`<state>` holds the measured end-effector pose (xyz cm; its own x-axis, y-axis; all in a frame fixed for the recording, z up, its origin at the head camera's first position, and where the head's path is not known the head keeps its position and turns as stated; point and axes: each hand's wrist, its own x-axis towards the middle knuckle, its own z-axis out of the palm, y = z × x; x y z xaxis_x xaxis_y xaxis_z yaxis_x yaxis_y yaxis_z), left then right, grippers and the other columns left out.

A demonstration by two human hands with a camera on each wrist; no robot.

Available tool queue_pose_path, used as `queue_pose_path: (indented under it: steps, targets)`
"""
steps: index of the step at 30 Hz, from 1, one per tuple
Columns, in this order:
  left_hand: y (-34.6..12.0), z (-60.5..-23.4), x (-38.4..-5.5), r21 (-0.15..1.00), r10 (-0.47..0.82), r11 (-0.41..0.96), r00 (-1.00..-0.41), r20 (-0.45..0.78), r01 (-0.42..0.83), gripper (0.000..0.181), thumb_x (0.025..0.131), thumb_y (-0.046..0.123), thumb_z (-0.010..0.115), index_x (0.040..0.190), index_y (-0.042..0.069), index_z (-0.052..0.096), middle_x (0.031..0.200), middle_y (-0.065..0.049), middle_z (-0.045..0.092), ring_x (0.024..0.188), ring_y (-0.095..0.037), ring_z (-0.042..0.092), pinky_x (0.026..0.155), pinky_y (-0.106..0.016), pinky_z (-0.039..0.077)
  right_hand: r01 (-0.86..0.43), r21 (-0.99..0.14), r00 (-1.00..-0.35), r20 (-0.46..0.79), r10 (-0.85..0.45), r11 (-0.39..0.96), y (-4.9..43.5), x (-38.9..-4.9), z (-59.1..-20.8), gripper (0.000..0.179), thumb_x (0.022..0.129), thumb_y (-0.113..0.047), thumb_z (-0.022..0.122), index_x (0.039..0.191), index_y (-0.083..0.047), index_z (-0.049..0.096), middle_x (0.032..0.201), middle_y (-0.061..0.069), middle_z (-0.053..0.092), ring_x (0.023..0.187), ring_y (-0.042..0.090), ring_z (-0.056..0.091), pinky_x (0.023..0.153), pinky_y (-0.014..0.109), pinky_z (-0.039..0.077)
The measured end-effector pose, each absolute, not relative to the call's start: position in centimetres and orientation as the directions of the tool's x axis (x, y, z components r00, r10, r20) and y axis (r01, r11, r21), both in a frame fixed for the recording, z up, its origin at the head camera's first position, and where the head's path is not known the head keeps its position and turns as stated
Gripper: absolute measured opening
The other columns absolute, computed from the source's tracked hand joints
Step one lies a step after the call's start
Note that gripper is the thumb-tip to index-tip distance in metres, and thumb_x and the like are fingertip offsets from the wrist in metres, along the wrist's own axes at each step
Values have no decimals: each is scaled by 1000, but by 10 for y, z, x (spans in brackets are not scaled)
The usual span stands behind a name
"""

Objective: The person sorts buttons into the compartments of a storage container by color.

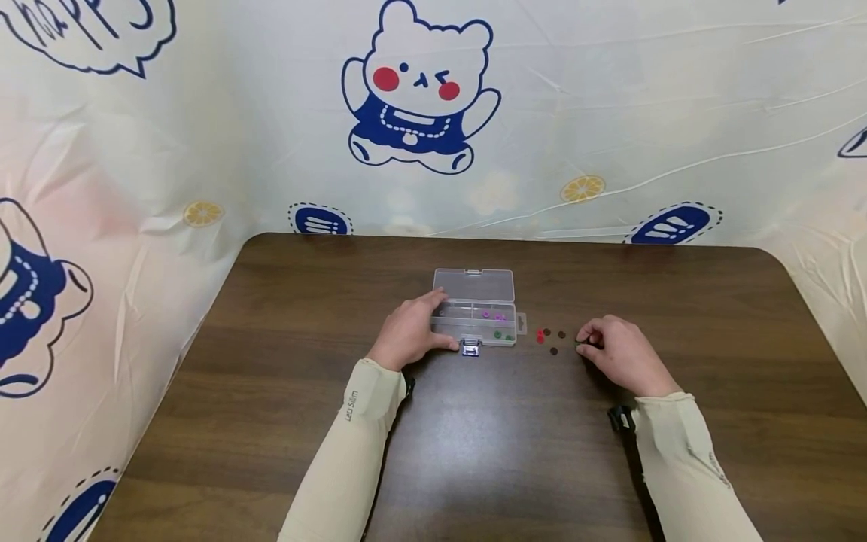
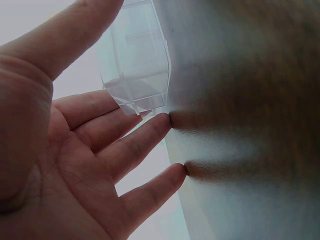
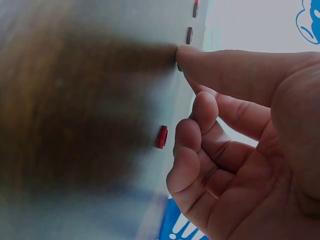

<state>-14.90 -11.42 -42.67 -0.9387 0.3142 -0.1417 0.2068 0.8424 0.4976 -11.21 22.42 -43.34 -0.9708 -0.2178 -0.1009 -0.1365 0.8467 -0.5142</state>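
Observation:
A clear plastic compartment box stands on the table with its lid raised. My left hand holds its left end, thumb at the front edge and index finger toward the back. In the left wrist view the box's end sits between thumb and fingers, two fingertips against the table. Purple buttons and green buttons lie in separate compartments. To the right, my right hand pinches a small green button between thumb and index finger at the tabletop, mostly hidden by the thumb.
Between box and right hand lie red buttons and several dark buttons. Another red button shows in the right wrist view. A hanging tab juts from the box's right end. Patterned cloth hangs behind the brown table.

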Motion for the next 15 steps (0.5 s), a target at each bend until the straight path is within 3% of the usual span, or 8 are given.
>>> queue_pose_path:
  steps: [15]
  targets:
    - [-114,-426,-149,499,313,843,-938,-150,202,91,73,40,90,148,7,51,157,-6,42,138,-28,48,109,-47,43,-142,-513,-971,-93,-220,846,224,-113,-432,8,91,-9,73,85,-10,69,82,5,57,76,22,52,70,38,44]
